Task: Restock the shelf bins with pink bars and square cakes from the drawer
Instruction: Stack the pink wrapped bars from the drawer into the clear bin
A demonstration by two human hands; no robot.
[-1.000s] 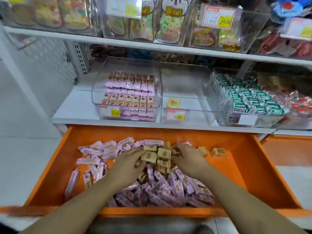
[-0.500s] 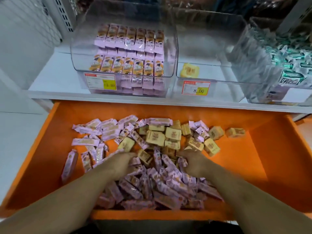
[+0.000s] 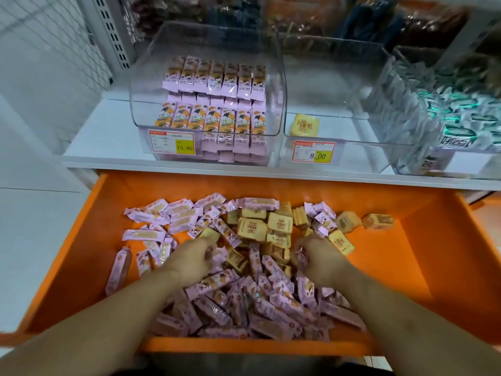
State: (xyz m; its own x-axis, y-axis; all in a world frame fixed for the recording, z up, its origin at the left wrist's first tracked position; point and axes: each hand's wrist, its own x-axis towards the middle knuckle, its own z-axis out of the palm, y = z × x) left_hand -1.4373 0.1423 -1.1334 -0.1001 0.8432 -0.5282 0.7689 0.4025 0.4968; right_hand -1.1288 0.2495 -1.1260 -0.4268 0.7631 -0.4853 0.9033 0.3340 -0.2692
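Both hands, left (image 3: 193, 260) and right (image 3: 317, 260), curl on pink-wrapped bars (image 3: 238, 302) in the orange drawer (image 3: 423, 253), gathering handfuls for the clear shelf bin (image 3: 208, 104).

Orange drawer (image 3: 81, 256) (pink bars (image 3: 238, 302), yellow cakes (image 3: 279, 222))

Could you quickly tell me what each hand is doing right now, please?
Left hand: fingers curled, gripping pink bars in the drawer.
Right hand: fingers curled, gripping pink bars at the pile's middle.
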